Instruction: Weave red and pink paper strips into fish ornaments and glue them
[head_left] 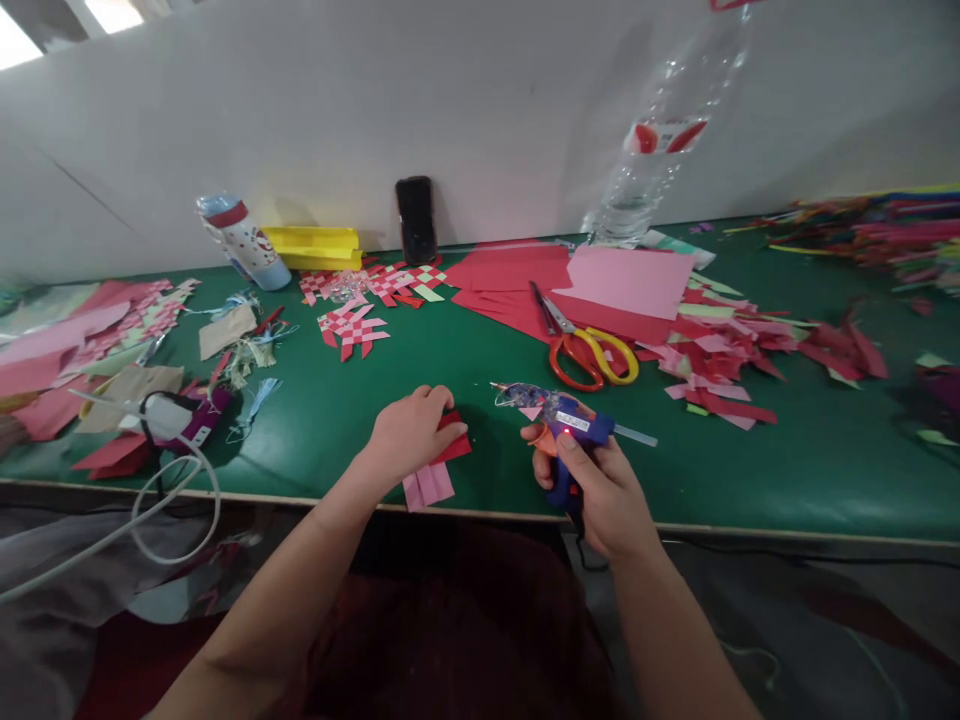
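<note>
Near the table's front edge, my left hand (414, 428) is closed on red paper (454, 446), its thumb lying across the top and its fingers curled behind. Pink paper strips (429, 487) lie side by side just below that hand, against the red paper. My right hand (600, 490) grips a blue and orange glue gun (581, 424). A red light glows on the gun's side, and a clear glue stick (636, 436) juts from its back end. The nozzle points left, above the table and apart from the paper. Part of the red paper is hidden under my left hand.
Red and yellow handled scissors (581, 345) lie beyond the glue gun, by paper sheets (630, 280) and cut strips (720, 350). Woven paper pieces (352, 328), a phone (416, 220), a tumbler (244, 243) and a large bottle (652, 150) stand farther back. A power strip with cable (184, 415) sits left.
</note>
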